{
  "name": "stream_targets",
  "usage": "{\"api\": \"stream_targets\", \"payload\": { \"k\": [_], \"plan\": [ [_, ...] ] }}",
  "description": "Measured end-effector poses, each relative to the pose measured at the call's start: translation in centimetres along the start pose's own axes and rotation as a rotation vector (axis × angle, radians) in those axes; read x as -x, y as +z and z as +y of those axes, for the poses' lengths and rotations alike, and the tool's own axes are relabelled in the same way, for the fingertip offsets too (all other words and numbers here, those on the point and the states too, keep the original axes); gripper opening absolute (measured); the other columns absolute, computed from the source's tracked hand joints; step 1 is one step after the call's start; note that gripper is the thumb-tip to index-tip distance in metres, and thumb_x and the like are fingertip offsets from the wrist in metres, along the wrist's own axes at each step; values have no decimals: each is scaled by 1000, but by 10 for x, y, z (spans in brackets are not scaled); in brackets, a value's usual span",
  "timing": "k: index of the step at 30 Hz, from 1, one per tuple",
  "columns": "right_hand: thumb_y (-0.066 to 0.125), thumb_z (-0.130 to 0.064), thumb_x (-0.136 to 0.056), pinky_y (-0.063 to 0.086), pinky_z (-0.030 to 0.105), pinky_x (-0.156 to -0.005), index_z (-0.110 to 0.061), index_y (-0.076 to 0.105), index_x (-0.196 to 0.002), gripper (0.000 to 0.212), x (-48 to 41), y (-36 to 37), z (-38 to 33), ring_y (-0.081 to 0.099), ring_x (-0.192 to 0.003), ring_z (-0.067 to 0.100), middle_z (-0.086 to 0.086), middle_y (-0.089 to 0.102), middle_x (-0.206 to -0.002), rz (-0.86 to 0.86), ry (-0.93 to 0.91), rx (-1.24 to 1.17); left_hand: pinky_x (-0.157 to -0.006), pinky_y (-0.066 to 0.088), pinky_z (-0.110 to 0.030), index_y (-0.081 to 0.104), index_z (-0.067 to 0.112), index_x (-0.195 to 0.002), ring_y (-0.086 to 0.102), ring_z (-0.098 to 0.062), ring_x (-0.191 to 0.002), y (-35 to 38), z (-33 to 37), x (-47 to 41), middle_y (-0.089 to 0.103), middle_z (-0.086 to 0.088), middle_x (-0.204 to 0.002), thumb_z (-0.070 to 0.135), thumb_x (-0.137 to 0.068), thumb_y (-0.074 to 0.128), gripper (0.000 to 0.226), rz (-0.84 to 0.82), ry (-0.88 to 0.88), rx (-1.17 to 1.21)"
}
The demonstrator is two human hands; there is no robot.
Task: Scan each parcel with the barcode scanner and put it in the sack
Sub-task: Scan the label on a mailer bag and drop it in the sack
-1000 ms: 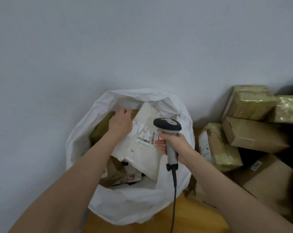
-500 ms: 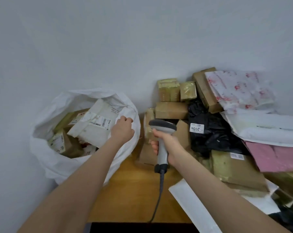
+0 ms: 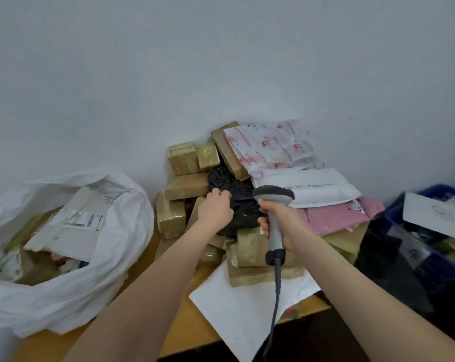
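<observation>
Gripping black parcel [image 3: 243, 205] at its edge, left fingers [image 3: 219, 193] beside scanner [image 3: 273, 197]

White sack [image 3: 90, 283] is slumped open at left, filled with labelled parcels [image 3: 74, 226]. Grey corded scanner [image 3: 273, 196] is held upright, just beside black poly parcel [image 3: 240, 190] on the heap.

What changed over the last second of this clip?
The left hand let go of the white parcel, now lying in the sack, swung right to the pile and grips the black parcel. The right hand followed, still holding the scanner. The pile itself looks unchanged.
</observation>
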State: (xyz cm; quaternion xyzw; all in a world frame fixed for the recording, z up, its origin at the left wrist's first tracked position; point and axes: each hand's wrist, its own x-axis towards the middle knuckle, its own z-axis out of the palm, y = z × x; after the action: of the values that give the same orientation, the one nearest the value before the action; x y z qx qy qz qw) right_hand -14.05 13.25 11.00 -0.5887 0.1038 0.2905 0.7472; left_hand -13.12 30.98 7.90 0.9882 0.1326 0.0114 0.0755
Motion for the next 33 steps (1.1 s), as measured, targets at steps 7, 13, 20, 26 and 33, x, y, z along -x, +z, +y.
{"api": "stream_targets", "payload": {
  "k": [7, 13, 20, 26, 33],
  "plan": [
    [70, -22, -88, 45, 20, -41, -7, 59, -89, 19, -46, -55, -57, 51, -38, 12, 6, 58, -51, 163, -66, -51, -91, 49, -44, 40, 10, -137, 50, -30, -119, 20, 58, -82, 45, -11, -133, 38, -92, 59, 57, 26, -9, 344],
    [69, -22, -89, 46, 22, -42, -8, 61, -90, 16, -98, -73, -97, 53, -40, 12, 5, 60, -51, 191, -105, -45, -97, 49, -45, 42, 2, -134, 54, -32, -119, 24, 61, -185, 51, -16, -134, 39, -75, 80, 79, 102, -424, 1039],
    [68, -20, -88, 45, 20, -42, -9, 62, -89, 12, -131, -88, -115, 51, -40, 12, 5, 59, -50, 186, -109, -59, -82, 55, -42, 56, 4, -109, 64, -31, -93, 36, 58, -247, 64, -15, -117, 26, -72, 85, 51, 142, -665, 1239],
    [66, -19, -88, 45, 21, -44, -7, 61, -93, 14, -135, -91, -125, 51, -41, 13, 5, 59, -51, 135, -108, -59, -72, 58, -37, 65, 9, -109, 67, -24, -84, 7, 67, -237, 69, -10, -107, 9, -85, 71, 24, 222, -520, 1564],
    [70, -25, -89, 52, 22, -47, -9, 62, -95, 19, -110, -89, -140, 59, -45, 11, 7, 66, -58, 30, -166, -160, -79, 51, -19, 61, 20, -113, 64, -3, -88, -107, 65, -176, 66, 8, -99, 18, -91, 64, 22, 616, -83, 1080]
  ]
}}
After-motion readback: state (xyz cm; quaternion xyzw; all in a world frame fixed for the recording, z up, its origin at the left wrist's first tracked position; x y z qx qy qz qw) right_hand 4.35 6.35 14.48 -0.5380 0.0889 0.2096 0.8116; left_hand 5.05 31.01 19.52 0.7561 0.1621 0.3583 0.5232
